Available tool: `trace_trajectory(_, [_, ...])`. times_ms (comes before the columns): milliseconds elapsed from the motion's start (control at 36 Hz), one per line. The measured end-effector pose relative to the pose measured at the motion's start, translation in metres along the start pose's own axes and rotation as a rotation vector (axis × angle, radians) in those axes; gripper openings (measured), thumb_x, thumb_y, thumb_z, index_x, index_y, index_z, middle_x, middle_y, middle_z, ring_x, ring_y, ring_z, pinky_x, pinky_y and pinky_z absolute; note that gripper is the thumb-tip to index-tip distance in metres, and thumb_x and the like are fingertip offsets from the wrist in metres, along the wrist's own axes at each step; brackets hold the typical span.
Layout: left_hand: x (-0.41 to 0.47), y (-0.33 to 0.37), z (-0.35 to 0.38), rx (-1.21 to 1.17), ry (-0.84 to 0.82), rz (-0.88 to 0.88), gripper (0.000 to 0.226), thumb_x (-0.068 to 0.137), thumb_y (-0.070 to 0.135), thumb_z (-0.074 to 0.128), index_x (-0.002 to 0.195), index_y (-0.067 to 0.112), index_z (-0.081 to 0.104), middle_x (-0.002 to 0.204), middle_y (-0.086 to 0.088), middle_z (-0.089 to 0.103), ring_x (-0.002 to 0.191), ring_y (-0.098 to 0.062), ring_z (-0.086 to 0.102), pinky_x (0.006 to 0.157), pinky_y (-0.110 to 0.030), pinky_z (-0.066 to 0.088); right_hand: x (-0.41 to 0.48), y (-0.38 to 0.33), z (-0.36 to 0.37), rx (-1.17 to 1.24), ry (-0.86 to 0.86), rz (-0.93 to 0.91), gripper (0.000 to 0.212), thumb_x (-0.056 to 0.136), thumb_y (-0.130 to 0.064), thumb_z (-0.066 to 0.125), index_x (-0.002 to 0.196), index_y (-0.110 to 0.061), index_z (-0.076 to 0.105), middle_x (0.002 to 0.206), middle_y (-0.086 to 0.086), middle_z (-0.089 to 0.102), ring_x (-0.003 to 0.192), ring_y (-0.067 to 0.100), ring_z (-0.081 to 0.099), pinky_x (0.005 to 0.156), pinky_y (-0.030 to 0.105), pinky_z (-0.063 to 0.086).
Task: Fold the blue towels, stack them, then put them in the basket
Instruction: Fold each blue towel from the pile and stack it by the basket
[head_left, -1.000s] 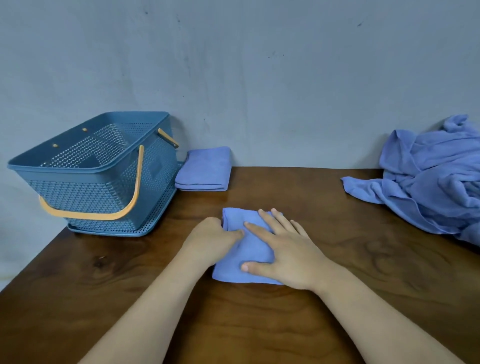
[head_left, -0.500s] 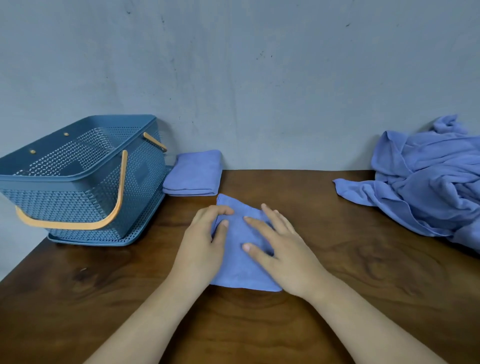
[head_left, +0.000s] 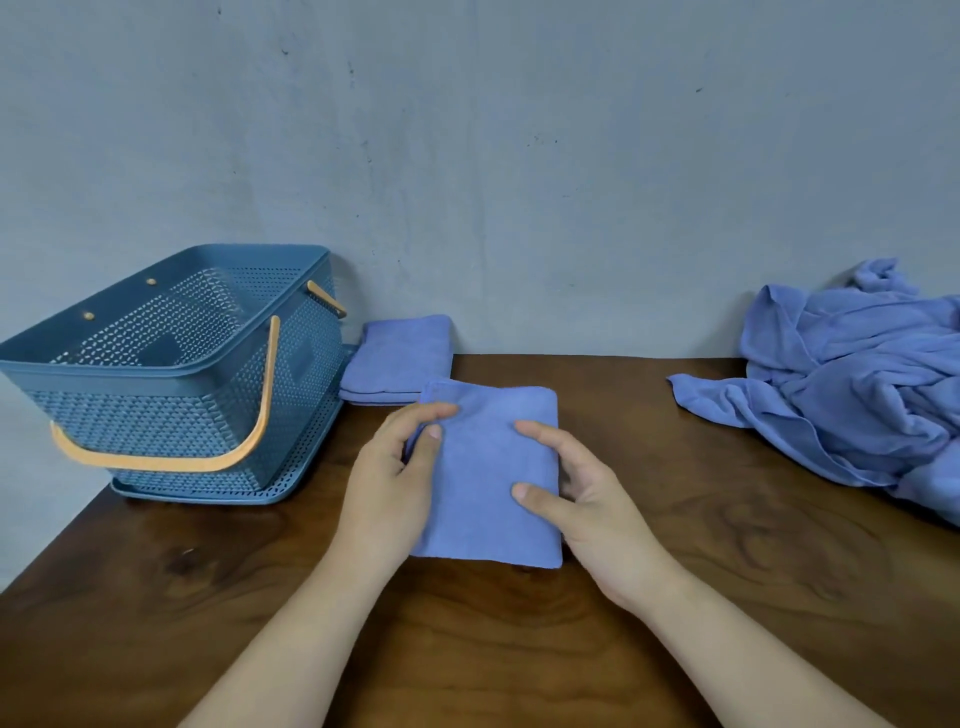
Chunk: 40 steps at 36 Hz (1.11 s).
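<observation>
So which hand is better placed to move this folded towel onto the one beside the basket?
Left: the left hand grips the near towel on the side closest to the far towel by the basket.

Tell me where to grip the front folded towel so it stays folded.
Pinch the folded towel at both side edges, from left and right, thumbs on top, as the left hand and right hand do. Flat and limp, it would likely droop open from one edge.

The scene is viewed from the head, forward and downward. The left hand (head_left: 389, 483) and right hand (head_left: 584, 504) are framed close.
</observation>
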<state>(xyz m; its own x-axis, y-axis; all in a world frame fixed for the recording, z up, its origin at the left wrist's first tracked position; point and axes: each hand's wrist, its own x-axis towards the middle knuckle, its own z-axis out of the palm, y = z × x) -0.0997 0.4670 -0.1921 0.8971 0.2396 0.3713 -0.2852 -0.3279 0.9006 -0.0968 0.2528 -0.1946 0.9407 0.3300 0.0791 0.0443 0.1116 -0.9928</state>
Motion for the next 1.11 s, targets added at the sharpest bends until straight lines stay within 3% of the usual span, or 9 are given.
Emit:
trace_trajectory(194, [0.039, 0.002, -0.029, 0.009, -0.01, -0.107, 0.042, 0.099, 0.012, 0.063, 0.124, 0.045, 0.072, 0.116, 0.027, 0.072, 0.104, 0.005, 0.063, 0.098, -0.026, 0.048, 0.041, -0.021, 0.023, -0.097, 0.009, -0.012, 0.061, 0.098, -0.004, 0.071, 0.149, -0.033, 0.056, 0.139, -0.012, 0.068, 0.124, 0.004, 0.067, 0.105, 0.029, 0.054])
trace_trajectory(278, [0.081, 0.014, -0.044, 0.071, 0.01, -0.093, 0.055, 0.097, 0.002, 0.057, 0.122, 0.049, 0.07, 0.115, 0.022, 0.07, 0.085, 0.012, 0.059, 0.085, -0.014, 0.045, 0.084, -0.039, 0.038, -0.14, 0.035, -0.065, 0.061, 0.097, -0.005, 0.072, 0.15, -0.032, 0.057, 0.135, -0.018, 0.065, 0.117, -0.007, 0.065, 0.101, 0.02, 0.053])
trace_trajectory(361, [0.13, 0.023, -0.051, 0.198, 0.036, -0.085, 0.058, 0.097, -0.005, 0.05, 0.138, 0.033, 0.067, 0.125, 0.012, 0.065, 0.1, 0.004, 0.059, 0.078, -0.002, 0.04, 0.134, -0.051, 0.051, -0.172, 0.026, -0.091, 0.061, 0.098, -0.01, 0.071, 0.152, -0.033, 0.055, 0.142, -0.013, 0.061, 0.122, -0.003, 0.062, 0.106, 0.024, 0.051])
trace_trajectory(500, [0.195, 0.011, -0.053, 0.385, -0.007, -0.128, 0.059, 0.099, -0.003, 0.04, 0.15, 0.02, 0.059, 0.145, -0.003, 0.063, 0.13, -0.022, 0.059, 0.091, -0.021, 0.04, 0.209, -0.043, 0.061, -0.246, 0.025, -0.065, 0.061, 0.1, -0.012, 0.064, 0.157, -0.031, 0.048, 0.153, -0.005, 0.051, 0.129, 0.01, 0.058, 0.108, 0.028, 0.05])
trace_trajectory(667, [0.235, -0.046, -0.041, 0.515, -0.082, -0.187, 0.062, 0.099, -0.004, 0.04, 0.155, 0.021, 0.053, 0.141, -0.014, 0.065, 0.121, -0.031, 0.063, 0.088, -0.029, 0.046, 0.257, -0.009, 0.064, -0.463, 0.014, 0.034, 0.059, 0.106, -0.025, 0.053, 0.162, -0.033, 0.037, 0.157, 0.001, 0.05, 0.124, 0.015, 0.053, 0.103, 0.028, 0.042])
trace_trajectory(750, [0.242, -0.067, -0.037, 0.564, -0.096, -0.23, 0.062, 0.102, -0.004, 0.039, 0.157, 0.022, 0.05, 0.13, -0.018, 0.068, 0.1, -0.029, 0.063, 0.084, -0.036, 0.051, 0.267, 0.009, 0.065, -0.589, 0.019, 0.046, 0.059, 0.107, -0.032, 0.052, 0.163, -0.035, 0.035, 0.156, 0.002, 0.052, 0.124, 0.02, 0.058, 0.1, 0.031, 0.047])
trace_trajectory(889, [0.239, -0.1, -0.032, 0.7, -0.039, -0.227, 0.06, 0.099, -0.001, 0.044, 0.155, 0.022, 0.052, 0.144, -0.019, 0.06, 0.127, -0.039, 0.057, 0.107, -0.04, 0.048, 0.276, 0.034, 0.061, -0.755, 0.077, -0.004, 0.055, 0.104, -0.047, 0.051, 0.158, -0.042, 0.041, 0.157, 0.001, 0.041, 0.117, 0.022, 0.062, 0.094, 0.033, 0.048])
trace_trajectory(972, [0.243, -0.11, -0.03, 0.817, -0.047, -0.183, 0.059, 0.098, 0.005, 0.046, 0.154, 0.025, 0.052, 0.135, -0.02, 0.063, 0.121, -0.04, 0.058, 0.102, -0.047, 0.051, 0.274, 0.041, 0.058, -0.827, 0.118, 0.008, 0.052, 0.101, -0.055, 0.05, 0.153, -0.046, 0.046, 0.145, -0.002, 0.04, 0.103, 0.021, 0.064, 0.09, 0.037, 0.053])
trace_trajectory(1111, [0.242, -0.097, -0.024, 1.088, -0.107, -0.164, 0.053, 0.101, 0.009, 0.043, 0.152, 0.023, 0.047, 0.15, -0.013, 0.045, 0.136, -0.035, 0.041, 0.11, -0.046, 0.043, 0.272, 0.034, 0.053, -1.132, 0.128, -0.278, 0.054, 0.099, -0.049, 0.053, 0.151, -0.035, 0.045, 0.163, -0.005, 0.029, 0.141, 0.021, 0.035, 0.102, 0.043, 0.049])
